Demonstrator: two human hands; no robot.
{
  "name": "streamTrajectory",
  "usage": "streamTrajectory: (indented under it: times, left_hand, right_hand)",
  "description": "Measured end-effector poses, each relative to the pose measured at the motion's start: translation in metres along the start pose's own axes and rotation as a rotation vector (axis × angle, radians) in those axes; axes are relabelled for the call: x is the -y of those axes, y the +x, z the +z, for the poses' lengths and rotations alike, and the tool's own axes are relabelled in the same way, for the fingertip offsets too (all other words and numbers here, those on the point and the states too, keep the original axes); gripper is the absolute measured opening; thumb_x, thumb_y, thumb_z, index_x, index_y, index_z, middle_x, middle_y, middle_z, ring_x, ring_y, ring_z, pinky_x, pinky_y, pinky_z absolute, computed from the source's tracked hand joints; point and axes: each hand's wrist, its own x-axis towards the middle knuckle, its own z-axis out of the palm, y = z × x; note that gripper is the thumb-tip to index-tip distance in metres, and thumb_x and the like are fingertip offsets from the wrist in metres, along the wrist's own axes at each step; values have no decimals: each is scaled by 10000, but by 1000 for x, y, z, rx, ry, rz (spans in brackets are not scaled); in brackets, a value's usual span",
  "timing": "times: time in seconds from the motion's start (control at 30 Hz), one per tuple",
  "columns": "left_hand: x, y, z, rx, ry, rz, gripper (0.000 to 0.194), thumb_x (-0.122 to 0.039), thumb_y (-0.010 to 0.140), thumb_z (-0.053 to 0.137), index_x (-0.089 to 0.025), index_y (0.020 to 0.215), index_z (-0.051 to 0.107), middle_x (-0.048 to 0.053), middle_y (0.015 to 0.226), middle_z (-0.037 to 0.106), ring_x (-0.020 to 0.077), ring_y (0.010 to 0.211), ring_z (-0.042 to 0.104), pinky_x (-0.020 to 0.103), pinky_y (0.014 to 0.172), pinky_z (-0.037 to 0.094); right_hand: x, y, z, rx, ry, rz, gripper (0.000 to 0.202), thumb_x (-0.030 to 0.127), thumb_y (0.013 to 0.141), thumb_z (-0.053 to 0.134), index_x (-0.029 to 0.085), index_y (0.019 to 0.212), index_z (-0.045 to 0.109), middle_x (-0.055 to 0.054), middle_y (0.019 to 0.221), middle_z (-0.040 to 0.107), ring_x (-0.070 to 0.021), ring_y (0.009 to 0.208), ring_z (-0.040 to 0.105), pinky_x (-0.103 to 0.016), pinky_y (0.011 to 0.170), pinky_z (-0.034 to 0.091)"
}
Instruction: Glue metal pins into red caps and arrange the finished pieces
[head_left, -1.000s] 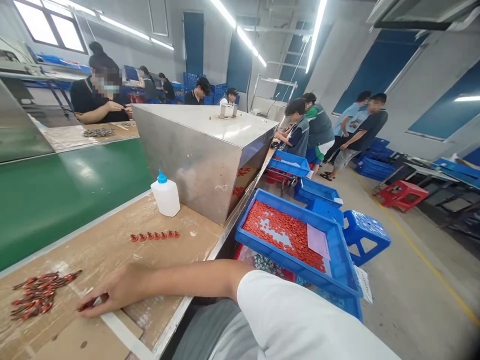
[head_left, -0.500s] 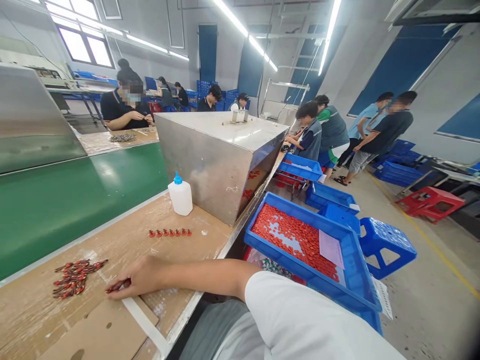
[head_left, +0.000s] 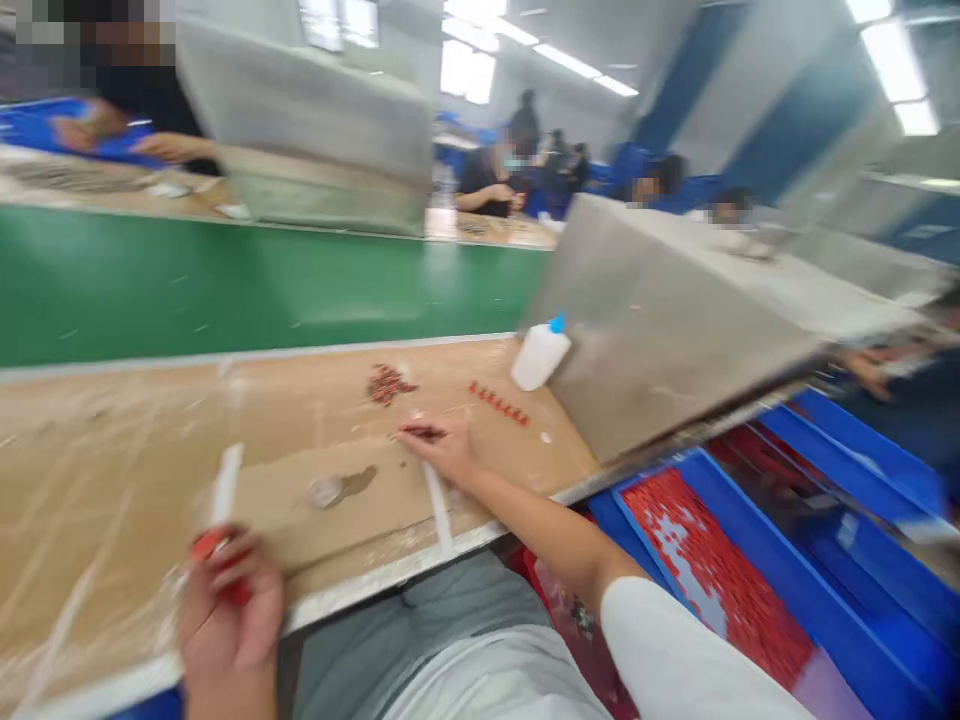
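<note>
Broadly, room: blurred, strip lights overhead, co-workers well beyond the right hand.
Bench: brown with a pale edge, running under and past both hands; white tape lies just on the near side of the right hand.
Green strip: beyond the bench, farther off than either hand.
Metal hood: grey, slant-sided, to the right of the right hand.
Blue tray: lower right of the right hand, beside the bench; small red pieces cover much of its floor around a pale patch, with a pale sheet at the near end.
Second blue tray: farther right of that hand, contents too blurred to tell.
Cardboard sheet: between the hands, a whitish round object on it.
Red container: below the right forearm, small mixed pieces inside.
White bottle: blue-capped, beyond and right of the right hand, contents unclear.
Left hand: fingers curled round a red thing, blurred.
Right hand: pinching thin dark-red pieces at the fingertips.
Loose pile: red and dark, just beyond the right hand.
Row: tiny red pieces, near that hand, to its right.
</note>
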Motion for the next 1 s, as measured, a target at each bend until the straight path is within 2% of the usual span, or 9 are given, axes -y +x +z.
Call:
streamTrajectory:
  times: [0.03,0.07,0.2,0.4,0.63,0.8,1.0]
  left_hand:
    - [3,-1,-8,-41,-122,118,351,-227,579,834,-298,868,647,-97,793,664,-12,623,564,-29,494,455]
    - [5,0,-12,-86,-157,149,364,-197,576,839,-254,885,655,-66,836,673,-14,669,586,-33,561,469]
    - [8,8,-11,-172,-144,213,268,-157,685,768,-207,934,683,1,899,683,18,755,634,46,689,522]
    - [9,3,-3,-178,-106,237,271,-133,681,759,-185,940,704,42,989,703,54,797,659,97,729,534]
    - [8,2,-6,-154,-113,206,241,-138,700,745,-181,934,711,38,992,710,54,791,661,110,741,534]
    - [7,1,-5,-152,-117,186,240,-144,709,740,-184,944,710,32,997,710,52,805,665,111,760,532]
    - [6,0,-5,-130,-124,185,226,-142,724,727,-188,945,712,23,989,712,44,804,662,100,761,525]
  right_hand:
    - [7,-4,5,11,-22,7,301,425,725,707,177,890,747,-52,866,751,-162,737,695,-279,738,568]
    - [13,-7,9,15,-56,-7,274,418,729,705,189,871,749,-51,866,751,-162,739,694,-282,737,569]
    - [26,-13,34,75,-165,-140,202,386,755,689,230,870,748,-46,869,747,-150,683,663,-286,677,563]
    - [23,-10,68,189,-272,-370,174,340,787,663,257,922,735,-40,859,742,-161,667,647,-319,669,559]
    - [9,-6,76,269,-317,-509,146,293,817,633,263,930,721,-47,882,739,-183,793,688,-335,765,564]
    - [5,-5,79,200,-308,-624,129,245,788,675,243,910,714,-35,782,731,-159,670,670,-309,664,560]
    - [3,-5,81,209,-278,-704,176,193,755,709,248,922,706,-13,735,716,-132,585,630,-286,596,538]
